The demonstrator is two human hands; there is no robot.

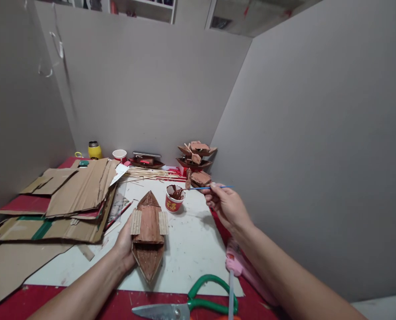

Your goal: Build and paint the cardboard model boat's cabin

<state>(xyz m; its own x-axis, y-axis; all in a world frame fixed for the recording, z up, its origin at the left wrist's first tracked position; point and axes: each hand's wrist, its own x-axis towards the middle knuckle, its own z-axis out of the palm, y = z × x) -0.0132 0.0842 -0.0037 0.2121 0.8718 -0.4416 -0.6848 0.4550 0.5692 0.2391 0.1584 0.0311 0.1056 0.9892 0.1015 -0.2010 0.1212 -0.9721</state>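
Note:
My left hand (126,246) grips a brown-painted cardboard model boat (148,224) by its left side, above the white sheet. The boat has a rounded roof, and a pale corrugated cardboard piece (163,223) sticks out on each side of it. Between the fingertips of my right hand (226,202) is a thin blue-handled paintbrush (201,188). Its tip reaches the mouth of a red and white paper cup (174,204) smeared inside with brown paint (177,193). The cup stands upright just beyond the boat, to its right.
Torn cardboard (81,189) is piled at left. Wooden sticks (151,173) lie behind the cup, near other model boats (198,151). Green-handled scissors (184,306) and a pink glue gun (238,266) lie in front. A yellow bottle (94,151) and white cup (119,155) stand at the back.

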